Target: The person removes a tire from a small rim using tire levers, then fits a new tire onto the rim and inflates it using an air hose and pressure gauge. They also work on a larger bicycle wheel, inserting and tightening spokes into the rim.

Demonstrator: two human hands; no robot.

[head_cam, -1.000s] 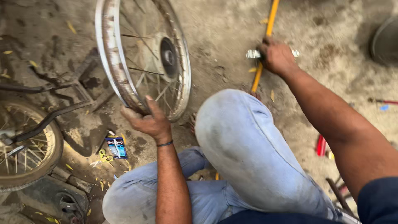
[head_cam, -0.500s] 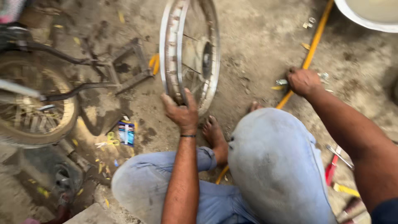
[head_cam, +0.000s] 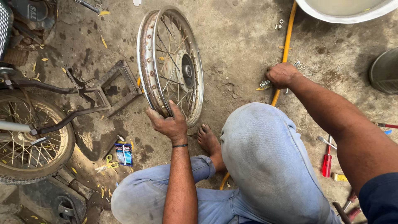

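Steel-rimmed spoked wheel [head_cam: 172, 66] stood upright on the concrete floor [head_cam: 240, 37], looking heavy and rigid; the left hand [head_cam: 169, 123] gripped its lower rim, right hand's [head_cam: 282, 75] fingers clenched around loose spokes [head_cam: 297, 65].

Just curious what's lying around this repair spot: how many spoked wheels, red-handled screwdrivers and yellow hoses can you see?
Spoked metal wheels: 2, the bare rusty rim held upright by the left hand, and the tyred wheel on the motorbike.
Red-handled screwdrivers: 1 clearly seen.
Yellow hoses: 1, beside the right hand.
Total: 4.
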